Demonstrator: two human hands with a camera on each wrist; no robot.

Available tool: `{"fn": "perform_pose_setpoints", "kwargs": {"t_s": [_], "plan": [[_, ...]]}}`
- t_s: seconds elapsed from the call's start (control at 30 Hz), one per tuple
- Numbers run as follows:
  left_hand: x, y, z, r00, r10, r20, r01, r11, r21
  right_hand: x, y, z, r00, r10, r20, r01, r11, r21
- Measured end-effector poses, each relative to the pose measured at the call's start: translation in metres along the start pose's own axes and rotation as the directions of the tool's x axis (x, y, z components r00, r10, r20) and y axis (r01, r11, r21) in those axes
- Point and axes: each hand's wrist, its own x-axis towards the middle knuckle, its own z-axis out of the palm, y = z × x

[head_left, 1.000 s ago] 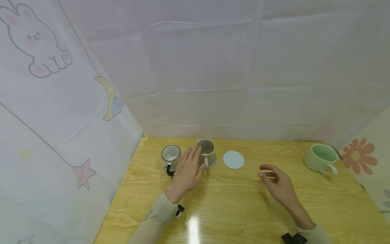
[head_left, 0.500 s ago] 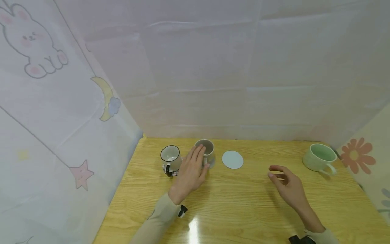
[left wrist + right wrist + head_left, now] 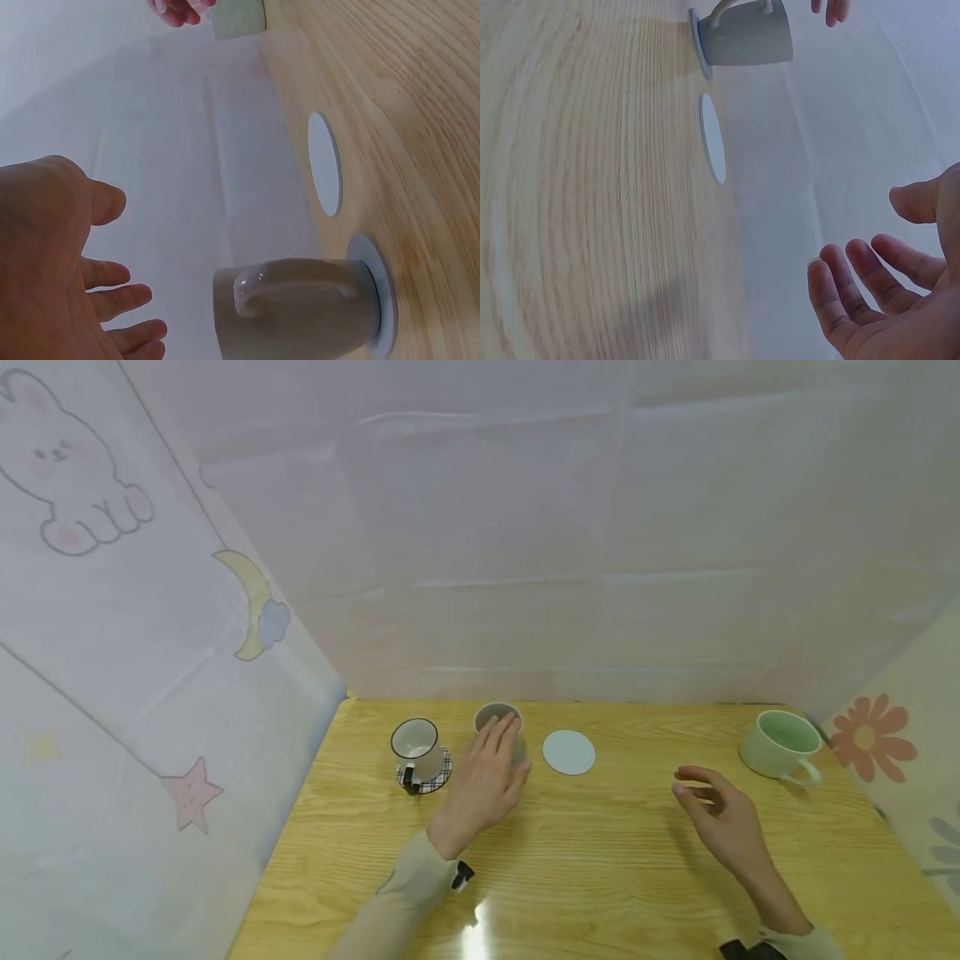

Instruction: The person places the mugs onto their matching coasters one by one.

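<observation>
My left hand [image 3: 483, 785] hovers over a grey-beige mug [image 3: 300, 307], its fingers extended and a gap between palm and mug in the left wrist view. That mug stands upright on a grey round coaster [image 3: 381, 292]; in the head view the hand hides much of it. To its left, a white mug with a black rim [image 3: 417, 748] sits on a plaid coaster [image 3: 442, 774]. A white round coaster [image 3: 568, 752] lies flat to the right. My right hand [image 3: 723, 822] is raised over the table, fingers loosely bent and holding nothing, nearest a pale green mug [image 3: 772, 750].
The wooden table [image 3: 585, 877] ends at a pale cloth wall [image 3: 480, 610] behind the mugs. More cloth with printed drawings rises on the left and right sides. The green mug stands near the right cloth, its handle pointing toward the front right.
My left hand has moved slightly right, covering more of the grey-beige mug and uncovering the plaid coaster. My right hand has shifted right, closer to the green mug. The mugs stay in place.
</observation>
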Motion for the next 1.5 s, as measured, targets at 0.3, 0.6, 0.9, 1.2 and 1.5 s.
{"fn": "perform_pose_setpoints", "kwargs": {"t_s": [0.3, 0.6, 0.9, 1.2, 1.5], "plan": [[0.010, 0.006, 0.008, 1.000, 0.018, 0.012, -0.018, 1.000, -0.008, -0.005, 0.005, -0.011, 0.999, -0.025, -0.045, 0.025, 1.000, -0.009], [0.014, 0.012, 0.012, 0.999, 0.003, 0.038, -0.003, 1.000, -0.004, -0.003, 0.007, -0.023, 0.997, 0.000, -0.075, -0.001, 1.000, -0.016], [0.018, 0.019, 0.017, 0.999, 0.026, 0.032, -0.025, 1.000, -0.018, -0.004, 0.012, -0.029, 0.995, 0.015, -0.103, -0.016, 1.000, -0.008], [0.021, 0.021, 0.026, 0.997, 0.021, 0.069, -0.019, 0.999, -0.031, -0.004, 0.016, -0.038, 0.990, 0.035, -0.136, -0.036, 0.999, -0.007], [0.024, 0.024, 0.032, 0.997, 0.029, 0.074, -0.029, 1.000, -0.002, -0.003, 0.032, -0.061, 0.988, 0.059, -0.146, -0.069, 0.995, -0.067]]}}
